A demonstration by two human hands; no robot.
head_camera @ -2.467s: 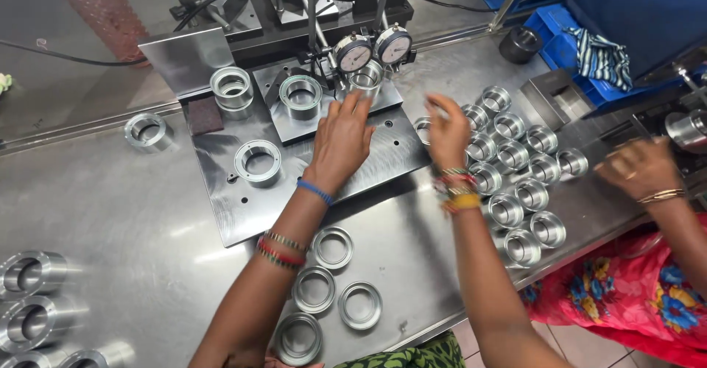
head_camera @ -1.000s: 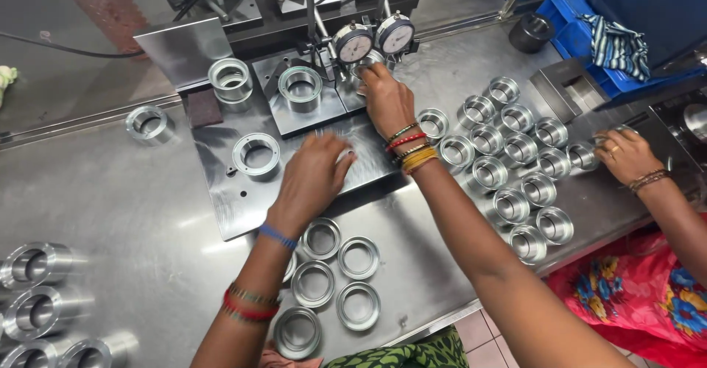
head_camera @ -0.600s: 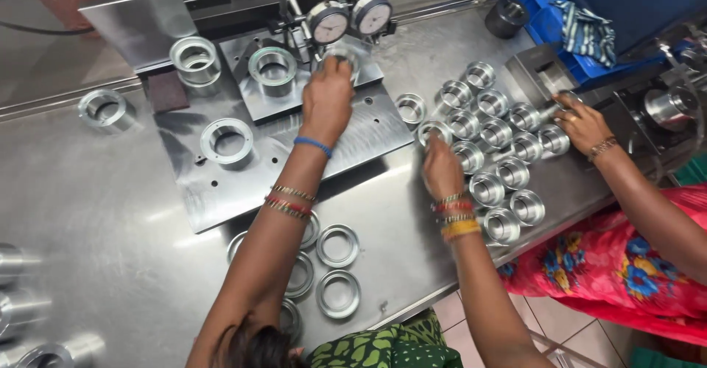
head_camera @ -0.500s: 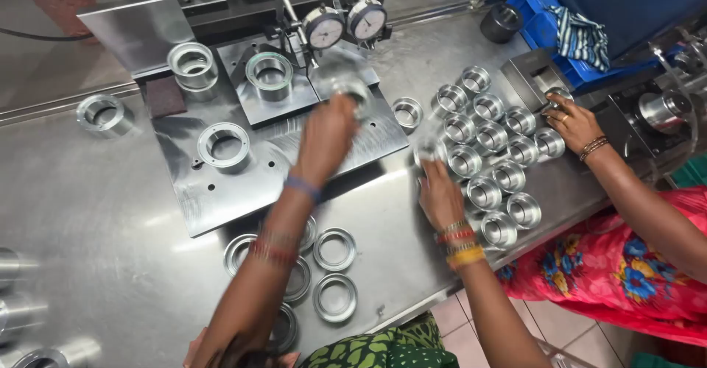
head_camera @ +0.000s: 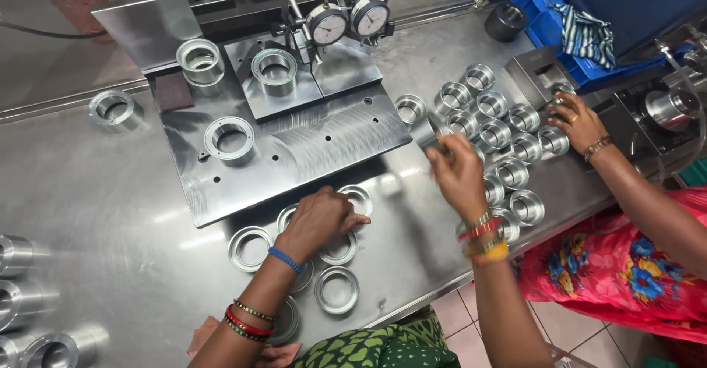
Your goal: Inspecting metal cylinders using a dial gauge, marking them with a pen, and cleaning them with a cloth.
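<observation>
Left hand (head_camera: pixel 320 219) has dropped onto flat rings (head_camera: pixel 337 289) below plate (head_camera: pixel 294 147)

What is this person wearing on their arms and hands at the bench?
Both arms are bare, with no sleeves or gloves. The left hand has a blue band at the wrist and, further up the forearm, a beaded bangle beside red bangles. The right hand has several bangles stacked at the wrist: beaded, red and yellow.
</observation>
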